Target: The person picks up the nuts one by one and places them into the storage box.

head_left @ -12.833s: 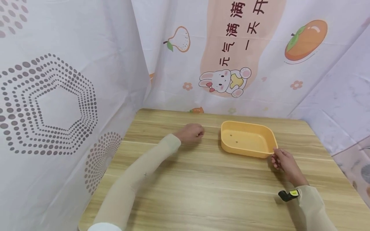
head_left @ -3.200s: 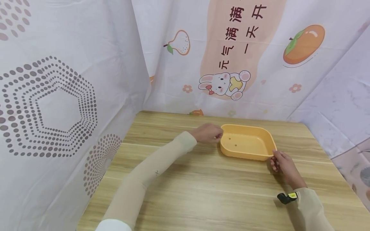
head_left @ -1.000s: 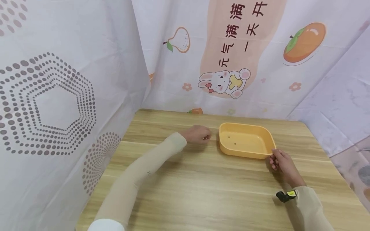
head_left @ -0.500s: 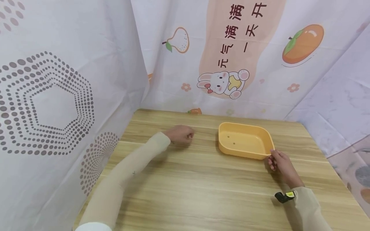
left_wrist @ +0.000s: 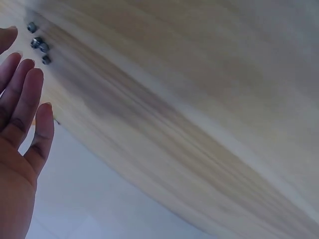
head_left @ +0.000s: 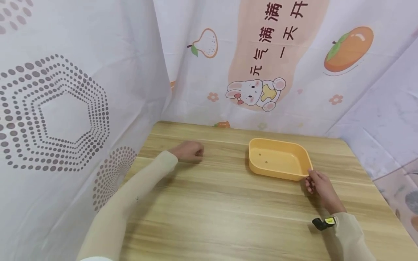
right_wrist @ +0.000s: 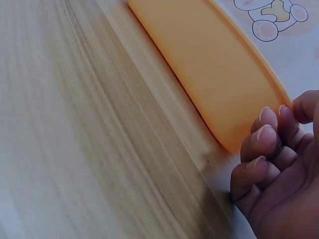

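Note:
My left hand [head_left: 187, 150] hovers over the left part of the table. In the left wrist view its fingers [left_wrist: 25, 102] are loosely extended, with nothing visible between them. Just beyond the fingertips lie several small dark metal pieces that look like nuts [left_wrist: 37, 43]; in the head view the hand hides them. My right hand [head_left: 321, 188] pinches the near right corner of a shallow yellow plastic tray [head_left: 281, 175] between thumb and forefinger, the other fingers curled below the rim. Two small dark spots show on the tray's floor; whether nuts or holes, I cannot tell.
The wood-grain table [head_left: 212, 217] ends at a printed white curtain [head_left: 196, 105] at the back. Another curtain [head_left: 137, 90] with dotted patterns hangs along the left edge. A black device with a yellow label [head_left: 323, 223] sits at the right wrist.
From the tray's left rim a few seconds ago, my left hand has moved left across the table, away from the tray. The right hand keeps its pinch on the tray corner.

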{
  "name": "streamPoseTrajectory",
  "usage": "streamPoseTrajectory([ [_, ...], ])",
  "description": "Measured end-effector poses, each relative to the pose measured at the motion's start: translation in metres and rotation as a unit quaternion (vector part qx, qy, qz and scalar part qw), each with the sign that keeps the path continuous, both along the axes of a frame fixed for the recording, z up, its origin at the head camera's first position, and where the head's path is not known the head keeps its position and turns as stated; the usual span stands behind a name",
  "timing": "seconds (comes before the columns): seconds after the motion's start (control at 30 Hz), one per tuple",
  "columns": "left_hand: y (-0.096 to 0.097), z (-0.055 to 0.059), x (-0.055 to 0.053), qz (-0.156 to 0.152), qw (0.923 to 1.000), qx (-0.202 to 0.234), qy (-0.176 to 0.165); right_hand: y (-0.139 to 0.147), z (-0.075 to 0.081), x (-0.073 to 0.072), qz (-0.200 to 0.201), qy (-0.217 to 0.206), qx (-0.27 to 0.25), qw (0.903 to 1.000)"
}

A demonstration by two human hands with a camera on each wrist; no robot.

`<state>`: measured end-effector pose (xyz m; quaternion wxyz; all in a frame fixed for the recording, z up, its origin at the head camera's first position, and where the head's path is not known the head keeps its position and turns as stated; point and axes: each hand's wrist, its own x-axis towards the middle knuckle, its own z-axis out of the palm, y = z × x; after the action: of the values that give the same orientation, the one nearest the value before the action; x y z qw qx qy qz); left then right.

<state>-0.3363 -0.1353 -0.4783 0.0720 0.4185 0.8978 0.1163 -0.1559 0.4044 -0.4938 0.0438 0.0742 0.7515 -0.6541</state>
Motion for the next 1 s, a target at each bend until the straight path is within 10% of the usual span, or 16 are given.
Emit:
streamPoseTrajectory([
  [1.0,-0.023,0.004,0.018,0.020,0.9996,-0.019,-0.006,0.003,-0.002,-0.001,0.001,-0.009,0.004,1.0000],
])
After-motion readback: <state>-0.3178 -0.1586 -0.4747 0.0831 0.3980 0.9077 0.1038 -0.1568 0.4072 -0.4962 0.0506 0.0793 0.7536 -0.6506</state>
